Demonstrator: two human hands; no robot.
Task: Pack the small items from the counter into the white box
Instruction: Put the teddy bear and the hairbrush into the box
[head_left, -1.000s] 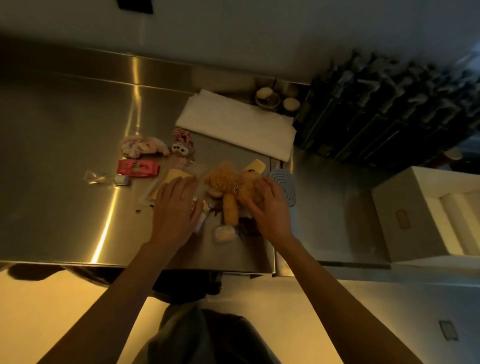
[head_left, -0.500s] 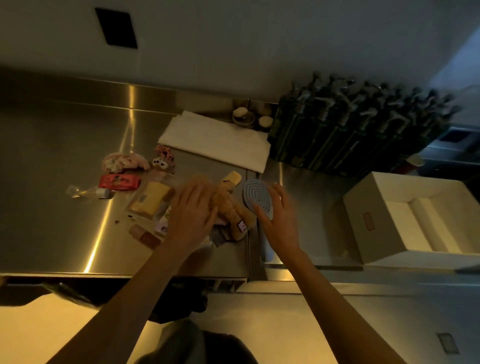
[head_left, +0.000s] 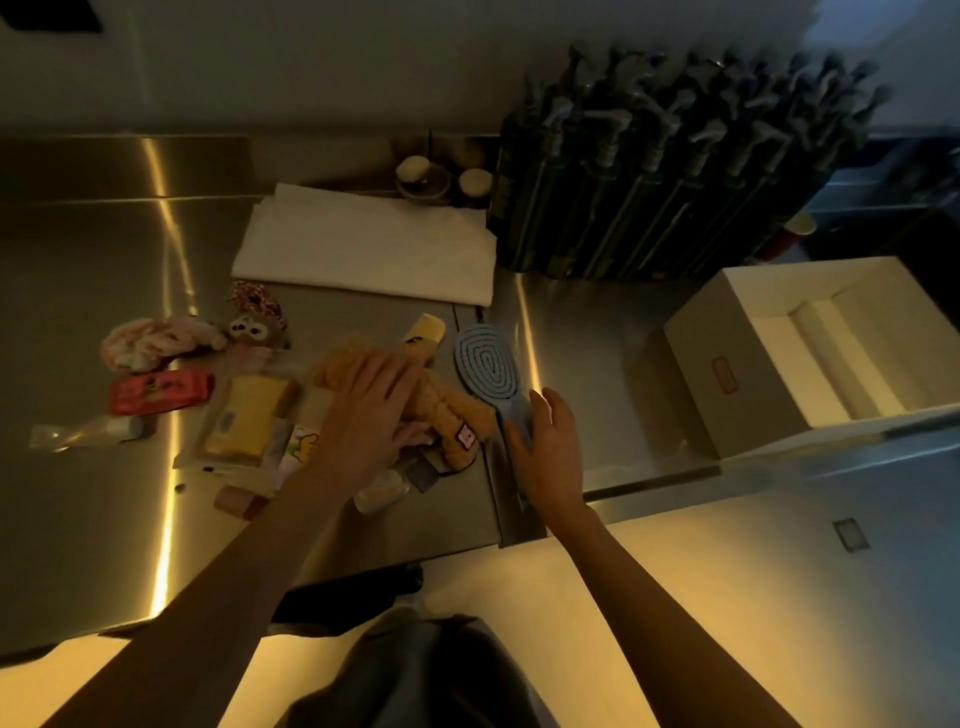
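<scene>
Fingers (head_left: 519, 441) of right hand (head_left: 550, 457) wrap hairbrush (head_left: 485, 366) handle | white box (head_left: 810, 343) well right

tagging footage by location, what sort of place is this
Probably a cafe or bar back counter: a stainless steel worktop, rows of dark pump-top syrup bottles against the wall, and small cups behind a folded white cloth.
</scene>
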